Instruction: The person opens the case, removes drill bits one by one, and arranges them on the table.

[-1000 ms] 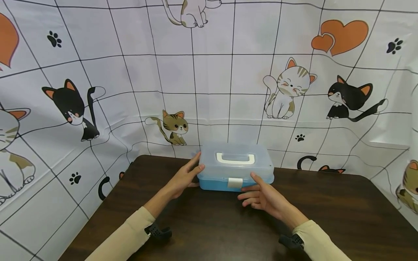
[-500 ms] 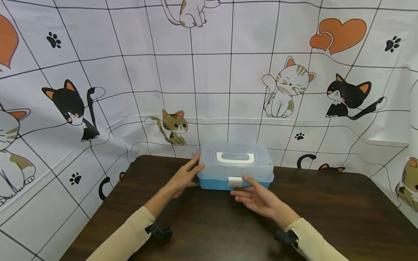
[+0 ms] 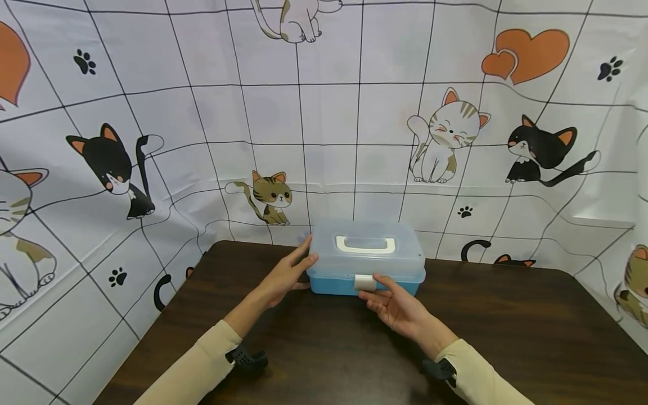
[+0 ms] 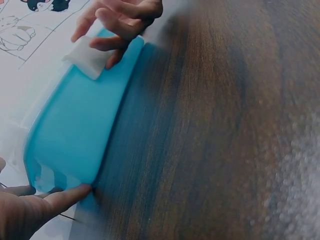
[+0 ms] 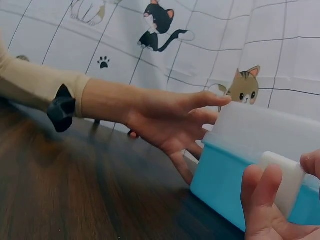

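A storage box with a light-blue base and a cloudy, see-through lid (image 3: 324, 259) stands closed at the table's back edge. On top lies its white handle (image 3: 364, 246), and a white latch (image 3: 364, 282) sits at the front. My left hand (image 3: 283, 278) rests against the box's left end, thumb by the lid and a finger low on the blue base (image 4: 75, 125). With my right hand (image 3: 402, 315) I pinch the latch, thumb at its upper right edge and fingertips at its lower edge. The box's contents cannot be made out.
The dark brown wooden table (image 3: 506, 326) extends on both sides of the box and towards me. Right behind the table hangs a white sheet (image 3: 329, 124) with a grid and cartoon cats. Dark bands (image 3: 248, 359) circle both wrists.
My right hand has moved left along the box's front and its fingers have come round the latch. The left hand and the box stay put.
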